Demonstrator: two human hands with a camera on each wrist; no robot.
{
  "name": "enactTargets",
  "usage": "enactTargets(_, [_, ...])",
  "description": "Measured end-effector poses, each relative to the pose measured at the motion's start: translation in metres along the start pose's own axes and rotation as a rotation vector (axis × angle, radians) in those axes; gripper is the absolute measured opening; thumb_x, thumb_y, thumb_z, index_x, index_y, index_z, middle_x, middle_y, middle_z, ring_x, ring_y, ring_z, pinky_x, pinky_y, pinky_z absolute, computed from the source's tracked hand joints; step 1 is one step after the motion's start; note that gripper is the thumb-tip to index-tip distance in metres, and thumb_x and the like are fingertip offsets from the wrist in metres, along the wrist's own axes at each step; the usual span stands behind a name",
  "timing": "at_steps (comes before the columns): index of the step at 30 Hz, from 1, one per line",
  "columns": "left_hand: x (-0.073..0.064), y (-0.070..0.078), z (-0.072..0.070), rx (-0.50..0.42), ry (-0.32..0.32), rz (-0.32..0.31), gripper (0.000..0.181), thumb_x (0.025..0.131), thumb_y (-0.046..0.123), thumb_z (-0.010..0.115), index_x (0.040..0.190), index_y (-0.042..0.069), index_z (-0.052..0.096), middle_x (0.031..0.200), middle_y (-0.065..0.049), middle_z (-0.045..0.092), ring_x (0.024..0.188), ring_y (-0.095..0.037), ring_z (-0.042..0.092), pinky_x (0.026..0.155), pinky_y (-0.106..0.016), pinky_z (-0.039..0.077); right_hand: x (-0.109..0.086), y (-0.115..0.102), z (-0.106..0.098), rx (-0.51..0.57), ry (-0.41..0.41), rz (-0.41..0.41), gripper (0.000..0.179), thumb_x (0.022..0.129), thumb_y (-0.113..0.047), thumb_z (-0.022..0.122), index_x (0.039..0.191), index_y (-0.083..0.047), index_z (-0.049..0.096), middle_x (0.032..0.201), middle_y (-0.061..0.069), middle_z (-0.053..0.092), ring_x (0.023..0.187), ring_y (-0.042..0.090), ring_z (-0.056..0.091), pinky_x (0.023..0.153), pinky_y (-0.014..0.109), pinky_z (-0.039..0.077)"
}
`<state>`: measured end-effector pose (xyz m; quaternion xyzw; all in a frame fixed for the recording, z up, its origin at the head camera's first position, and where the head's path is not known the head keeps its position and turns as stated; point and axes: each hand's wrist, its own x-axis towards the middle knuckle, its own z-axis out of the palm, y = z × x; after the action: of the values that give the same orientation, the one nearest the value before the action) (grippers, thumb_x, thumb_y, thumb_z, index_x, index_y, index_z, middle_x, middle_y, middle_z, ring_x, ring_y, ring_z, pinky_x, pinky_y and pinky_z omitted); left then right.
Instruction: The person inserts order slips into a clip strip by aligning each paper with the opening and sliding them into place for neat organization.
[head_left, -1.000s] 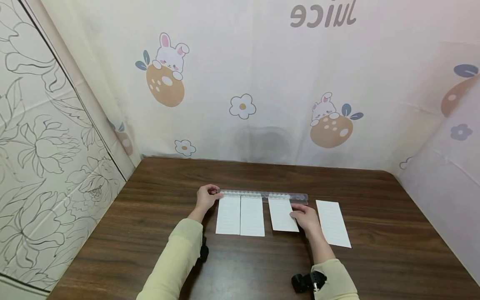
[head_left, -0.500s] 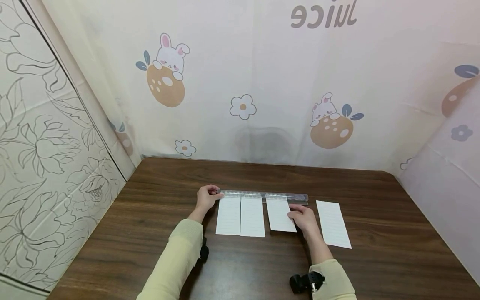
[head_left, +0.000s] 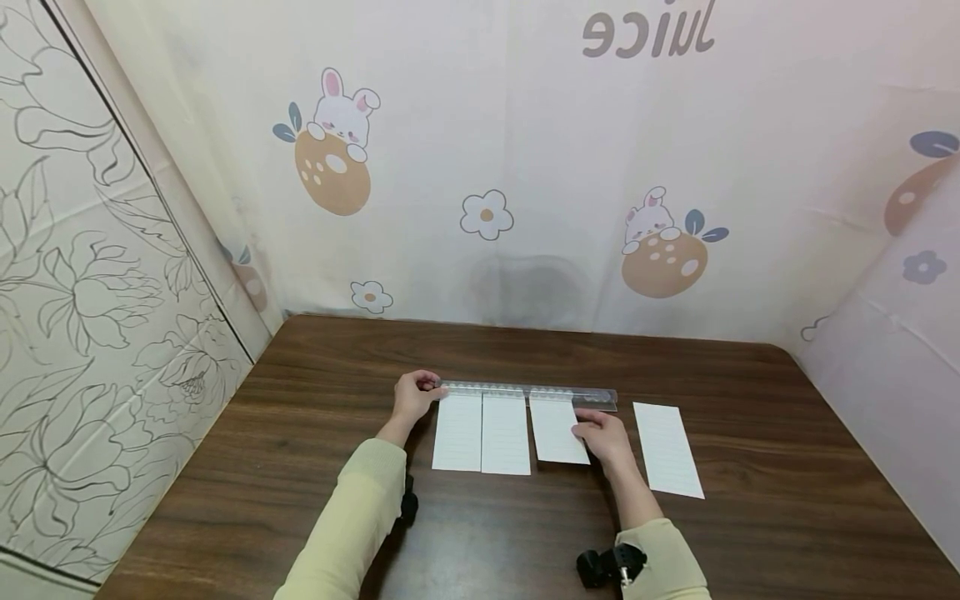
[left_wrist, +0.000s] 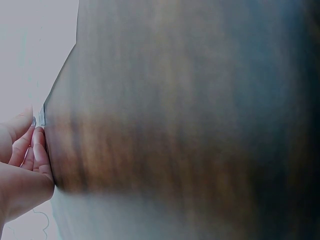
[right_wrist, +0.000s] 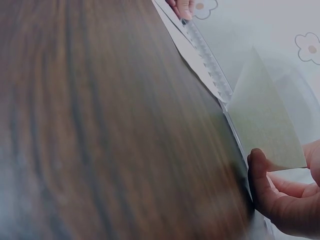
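Observation:
A long clear plastic strip [head_left: 596, 399] with a row of small teeth lies across the table. My left hand [head_left: 412, 397] pinches its left end between thumb and fingers, at the corner of a white lined card [head_left: 457, 433]. A second white card [head_left: 506, 435] lies right beside that one, top edge along the strip. With my right hand [head_left: 604, 437] I pinch the right edge of a third card [head_left: 557, 430]; its top overlaps the strip. In the right wrist view this held card [right_wrist: 265, 120] stands tilted up, its near edge raised and its far corner at the strip.
A fourth white lined card [head_left: 667, 450] lies flat to the right of my right hand. The brown wooden table [head_left: 495, 542] ends at a patterned curtain [head_left: 420, 142] behind. Black cameras, such as the right wrist camera [head_left: 611, 565], sit on both wrists.
My right hand has slid the third card a little to the left along the strip, nearer the second card. The left hand stays at the strip's end.

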<state>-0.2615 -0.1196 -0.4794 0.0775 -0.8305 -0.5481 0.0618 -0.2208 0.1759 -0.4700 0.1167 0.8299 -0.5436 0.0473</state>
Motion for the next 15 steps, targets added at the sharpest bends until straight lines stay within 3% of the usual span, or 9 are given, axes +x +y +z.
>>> enactTargets(15, [0.0005,-0.0001,0.0003,0.005,0.001,-0.004,0.016,0.075,0.007,0.071,0.086,-0.001,0.062,0.078,-0.007,0.056,0.073,-0.017,0.05,0.062,-0.027,0.042,-0.0001,-0.0016,0.0032,0.026,-0.007,-0.004,0.033,0.081,0.0,0.054,0.113,0.01,0.054,0.096,0.023,0.061,0.084,0.022,0.058,0.071,0.031,0.045])
